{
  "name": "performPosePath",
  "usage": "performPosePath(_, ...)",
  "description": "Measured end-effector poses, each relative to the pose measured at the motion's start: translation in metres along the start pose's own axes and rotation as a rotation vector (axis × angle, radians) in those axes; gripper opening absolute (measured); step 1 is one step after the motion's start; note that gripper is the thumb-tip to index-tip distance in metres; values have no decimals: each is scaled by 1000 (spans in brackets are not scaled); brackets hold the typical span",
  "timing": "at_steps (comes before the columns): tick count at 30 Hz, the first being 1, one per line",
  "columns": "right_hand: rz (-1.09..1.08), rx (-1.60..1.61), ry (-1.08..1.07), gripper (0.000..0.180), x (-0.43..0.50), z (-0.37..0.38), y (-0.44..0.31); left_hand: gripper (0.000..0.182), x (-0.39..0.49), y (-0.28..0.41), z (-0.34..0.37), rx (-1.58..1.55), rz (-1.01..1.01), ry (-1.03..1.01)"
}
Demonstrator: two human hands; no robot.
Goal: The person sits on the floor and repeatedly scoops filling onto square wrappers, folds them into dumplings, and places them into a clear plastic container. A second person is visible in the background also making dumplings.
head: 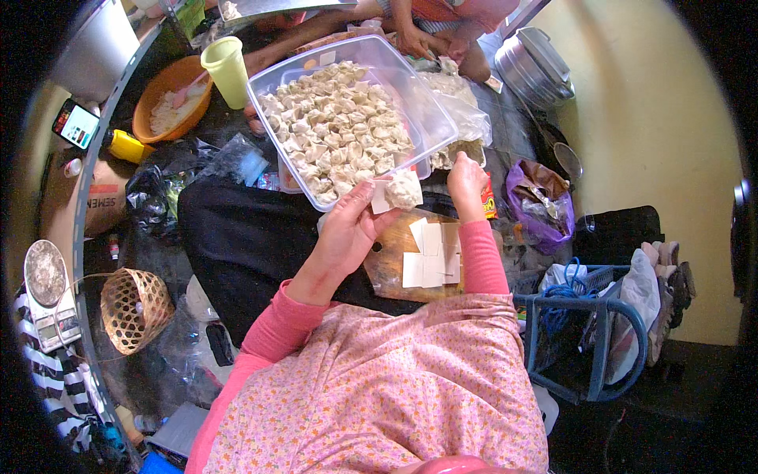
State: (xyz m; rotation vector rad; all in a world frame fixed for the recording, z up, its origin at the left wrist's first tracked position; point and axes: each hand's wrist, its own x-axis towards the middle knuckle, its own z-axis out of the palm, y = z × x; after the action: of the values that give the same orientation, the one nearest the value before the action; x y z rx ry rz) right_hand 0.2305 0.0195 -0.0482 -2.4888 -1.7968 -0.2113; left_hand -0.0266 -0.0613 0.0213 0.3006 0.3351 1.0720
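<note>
My left hand [355,222] holds a square dough wrapper [382,198] with a lump of pale filling [404,189] on it. My right hand [466,181] is closed, its fingertips at the edge of a container of filling [441,160]; whatever it grips is too hidden to tell. Beyond my left hand, a clear plastic tub [435,133] holds many folded dumplings [343,127]. Below my hands, several square wrappers [423,269] lie overlapping on a wooden board [385,269].
An orange basin [145,121] with a white substance and a yellow-green cup [226,68] stand at upper left. Another person's hands [420,41] are at work beyond the tub. A purple bag [553,231] and a blue plastic rack [598,305] are at right, a woven basket [133,311] at left.
</note>
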Motion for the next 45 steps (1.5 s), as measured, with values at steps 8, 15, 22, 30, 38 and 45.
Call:
performPosePath(8,-283,397,391,41,-51,-55,-6,33,-1,4,2,-49,15,-39)
performPosePath(15,-361,1530,-154,36,-122,-115,-55,30,-10,7,9,-22,12,-103)
performPosePath(22,-223,1896,-288,35,-139,-127,-72,27,-23,18,14,134,86,-88)
performPosePath(30,-103,2048,-347,39,-149,-129,-68,27,-28,25,17,500,122,-161)
performPosePath(38,-63,2076,-306,30,-155,-137,-77,29,-32,44,15,641,83,-285)
performPosePath(45,-19,1899,-110,21,-155,-142,-85,28,-28,48,5,364,95,-241)
